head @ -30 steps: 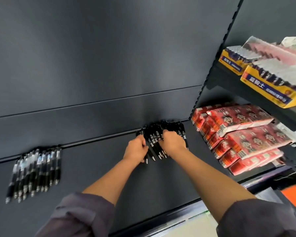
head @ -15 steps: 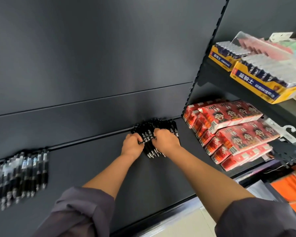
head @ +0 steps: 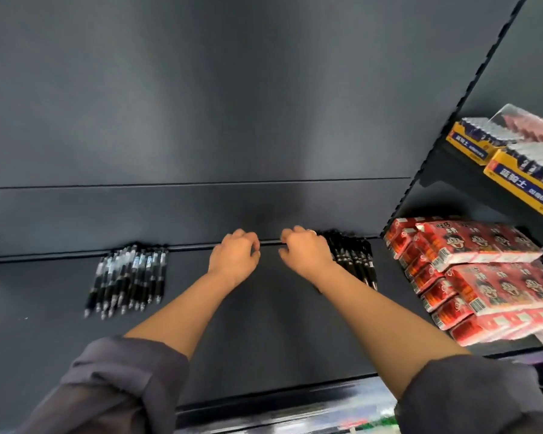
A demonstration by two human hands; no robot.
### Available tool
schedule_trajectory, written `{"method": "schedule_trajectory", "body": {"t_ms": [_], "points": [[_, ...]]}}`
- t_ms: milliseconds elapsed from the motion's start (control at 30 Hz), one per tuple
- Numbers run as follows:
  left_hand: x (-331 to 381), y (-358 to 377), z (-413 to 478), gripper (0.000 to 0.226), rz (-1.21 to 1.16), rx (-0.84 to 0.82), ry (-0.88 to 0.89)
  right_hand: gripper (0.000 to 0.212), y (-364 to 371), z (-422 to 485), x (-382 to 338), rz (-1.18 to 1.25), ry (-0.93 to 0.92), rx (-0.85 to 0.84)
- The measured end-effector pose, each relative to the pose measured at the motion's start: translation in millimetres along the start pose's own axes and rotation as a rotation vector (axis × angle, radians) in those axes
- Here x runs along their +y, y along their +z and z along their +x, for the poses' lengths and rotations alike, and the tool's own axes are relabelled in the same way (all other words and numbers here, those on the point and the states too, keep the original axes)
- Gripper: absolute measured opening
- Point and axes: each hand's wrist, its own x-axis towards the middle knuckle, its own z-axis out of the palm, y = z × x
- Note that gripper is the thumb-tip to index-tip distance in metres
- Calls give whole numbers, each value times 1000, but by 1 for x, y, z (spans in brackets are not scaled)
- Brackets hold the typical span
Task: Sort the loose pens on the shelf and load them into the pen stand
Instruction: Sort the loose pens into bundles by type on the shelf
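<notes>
Over the front of the shelf (head: pixel 264 339) the left hand (head: pixel 234 256) is curled round nothing visible, the right hand (head: pixel 304 252) curls against the black pens (head: pixel 353 261) at the back, grip hidden: I would scoop them together, tips aligned like the pen row (head: pixel 129 277) further left

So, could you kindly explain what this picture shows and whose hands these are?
No machine here: a person wears a camera on the head, so the picture looks down along both arms. The left hand and right hand reach to the back of a dark shelf, fingers curled; the left holds nothing visible, the right I cannot tell. One row of pens lies to the left, a pile of black pens beside the right hand. Further right sit red packs and yellow battery boxes.
</notes>
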Motion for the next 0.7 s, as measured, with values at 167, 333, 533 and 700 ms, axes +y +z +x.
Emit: {"method": "schedule_trajectory", "body": {"t_ms": [167, 333, 533, 700], "points": [[-65, -45, -41, 14, 107, 58, -21, 29, 3, 3, -76, -20, -101, -13], [-148, -89, -96, 16, 134, 99, -120, 27, 9, 0, -186, 37, -220, -65], [-249, -136, -163, 17, 149, 83, -238, 20, 21, -6, -322, 93, -362, -145], [-313, -161, -220, 15, 85, 49, -360, 18, 41, -20, -410, 73, -478, -273]]}}
